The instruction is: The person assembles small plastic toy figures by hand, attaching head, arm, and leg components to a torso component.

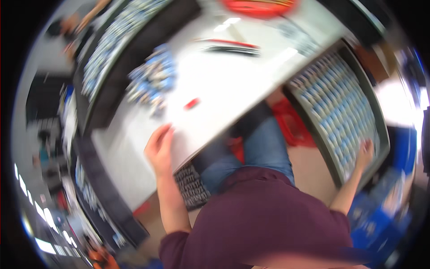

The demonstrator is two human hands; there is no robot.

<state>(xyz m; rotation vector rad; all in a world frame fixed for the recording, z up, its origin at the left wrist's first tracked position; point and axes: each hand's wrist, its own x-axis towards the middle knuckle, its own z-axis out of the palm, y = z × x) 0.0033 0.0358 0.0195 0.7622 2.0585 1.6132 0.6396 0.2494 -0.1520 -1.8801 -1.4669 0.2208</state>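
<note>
My left hand [159, 148] is raised over the near left part of the white table [197, 130]. Its fingers are bent, with thumb and fingertips drawn together; anything between them is too blurred to make out. A small red piece [192, 104] lies on the table beyond it, near a heap of small blue and white parts [154, 74]. My right hand [365, 154] reaches out to the right, over the near end of a dark tray [312, 130] filled with rows of blue and white parts [340, 110]. Motion smears its fingers.
A black and red long tool [233, 48] and a round red container [260, 6] sit farther back on the table. Dark trays of similar parts [118, 38] line the left. A red bin [293, 123] stands under the right tray, blue crates [380, 224] at lower right. Another person [74, 24] is at far left.
</note>
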